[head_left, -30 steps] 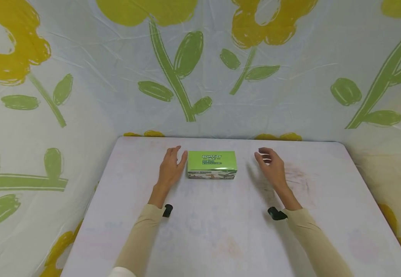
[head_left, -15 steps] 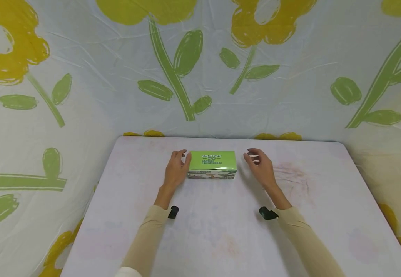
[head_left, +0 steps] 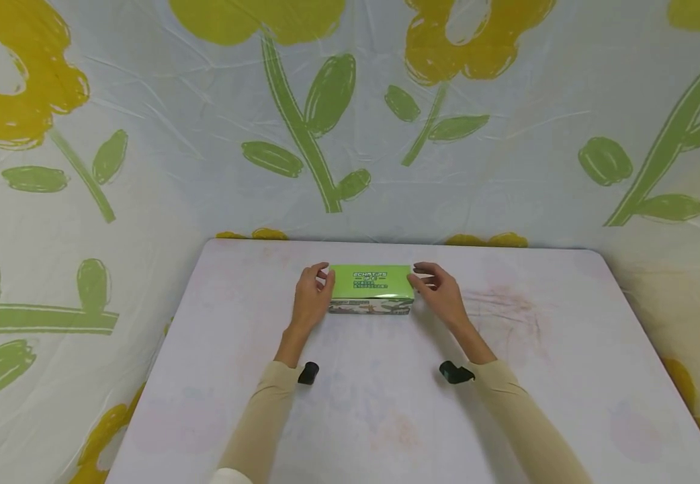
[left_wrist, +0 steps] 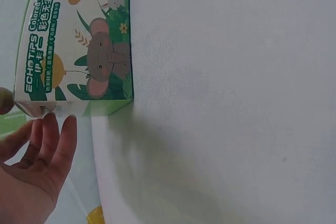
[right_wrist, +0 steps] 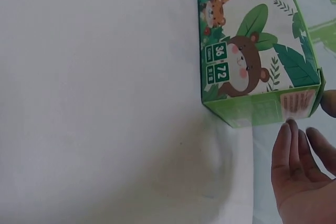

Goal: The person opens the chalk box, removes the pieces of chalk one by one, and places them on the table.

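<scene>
The chalk box (head_left: 370,282) runs lengthwise left-to-right between the hands (head_left: 310,299) (head_left: 443,297).

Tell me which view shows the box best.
The head view: it frames the full length of the box, top and front visible. The wrist views crop it: the left shows the end with the elephant, the right the end with the bear.

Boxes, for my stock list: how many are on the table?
1: the box near the far edge of the table, between left hand and right hand. No others show.
</scene>
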A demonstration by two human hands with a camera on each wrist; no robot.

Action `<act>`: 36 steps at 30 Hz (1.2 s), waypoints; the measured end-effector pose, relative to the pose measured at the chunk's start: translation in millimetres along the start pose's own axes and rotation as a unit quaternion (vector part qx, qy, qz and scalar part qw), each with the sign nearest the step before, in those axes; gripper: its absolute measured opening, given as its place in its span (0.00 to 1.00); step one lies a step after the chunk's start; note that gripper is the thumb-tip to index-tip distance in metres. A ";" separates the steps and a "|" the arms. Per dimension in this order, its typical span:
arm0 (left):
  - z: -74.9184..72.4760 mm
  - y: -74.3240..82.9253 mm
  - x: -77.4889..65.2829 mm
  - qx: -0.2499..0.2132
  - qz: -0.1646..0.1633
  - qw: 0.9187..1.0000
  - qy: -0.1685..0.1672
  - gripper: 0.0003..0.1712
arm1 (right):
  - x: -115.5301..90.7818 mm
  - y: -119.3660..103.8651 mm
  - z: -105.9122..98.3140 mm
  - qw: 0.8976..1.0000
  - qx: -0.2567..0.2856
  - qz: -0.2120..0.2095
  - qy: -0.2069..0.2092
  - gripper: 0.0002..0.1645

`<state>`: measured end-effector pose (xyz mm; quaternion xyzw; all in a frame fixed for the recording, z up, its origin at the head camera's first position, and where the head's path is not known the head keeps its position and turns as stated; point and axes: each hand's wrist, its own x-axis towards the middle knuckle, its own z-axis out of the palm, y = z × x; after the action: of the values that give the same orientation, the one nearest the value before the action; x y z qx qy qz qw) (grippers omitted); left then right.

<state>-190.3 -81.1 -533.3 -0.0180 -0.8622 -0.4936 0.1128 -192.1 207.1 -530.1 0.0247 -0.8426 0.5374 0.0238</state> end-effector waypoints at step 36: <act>5.5 -5.3 -17.4 -0.080 -0.049 0.995 -0.044 0.21 | -16.3 4.1 -15.9 0.996 0.028 0.045 -0.078 0.32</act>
<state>-175.0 -77.7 -544.2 -0.0059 -0.8239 -0.5646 0.0485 -176.0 223.5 -528.2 0.0290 -0.8270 0.5574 -0.0672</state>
